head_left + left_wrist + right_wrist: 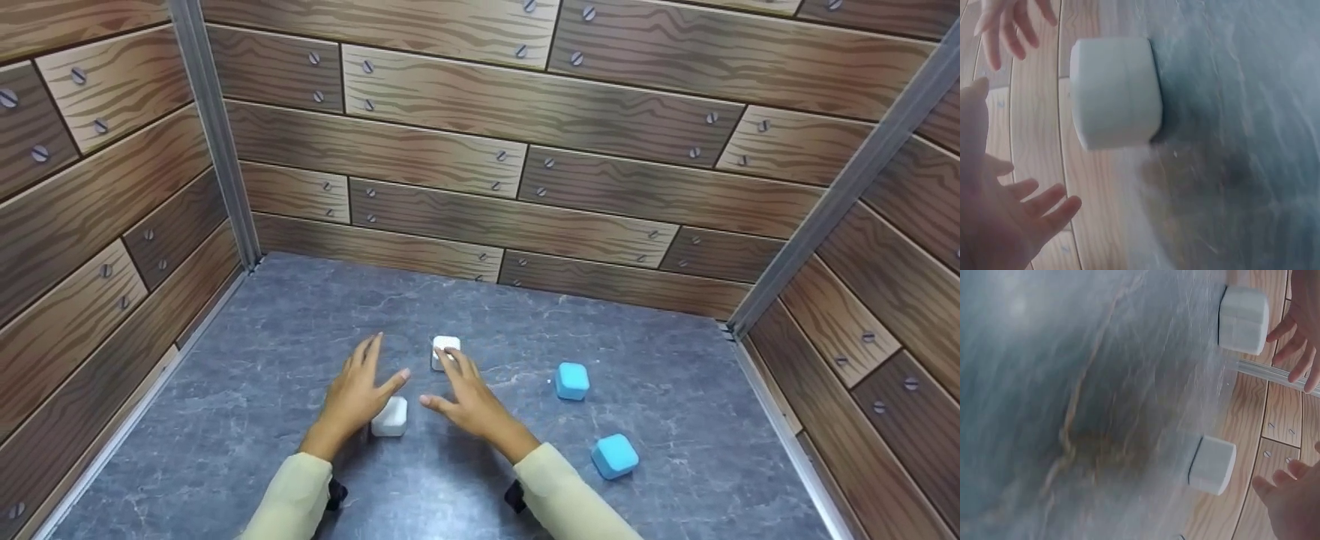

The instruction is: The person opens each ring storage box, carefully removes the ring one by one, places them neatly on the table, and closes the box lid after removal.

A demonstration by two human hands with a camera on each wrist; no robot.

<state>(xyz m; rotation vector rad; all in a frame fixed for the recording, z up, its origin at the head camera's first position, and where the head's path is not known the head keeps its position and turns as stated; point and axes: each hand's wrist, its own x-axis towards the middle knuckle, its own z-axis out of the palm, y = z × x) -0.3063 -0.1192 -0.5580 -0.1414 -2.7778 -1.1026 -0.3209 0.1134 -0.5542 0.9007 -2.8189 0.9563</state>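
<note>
In the head view, my left hand (351,399) is held over the floor with fingers extended and thumb spread. The near white block (389,417) sits just right of it, beneath the thumb. My right hand (472,403) reaches inward, its fingers overlapping the far white block (447,344) from this angle. Neither hand grips anything. The left wrist view shows a rounded white block (1116,93) apart from the left fingers (1053,202). Both white blocks appear in the right wrist view, the lower one (1213,465) beside the right fingers (1280,481).
Two light blue blocks, one farther back (572,381) and one nearer (615,456), stand to the right of my right hand. Wood-patterned walls (420,142) enclose the grey marbled surface (315,300), with metal posts (217,135) at the corners.
</note>
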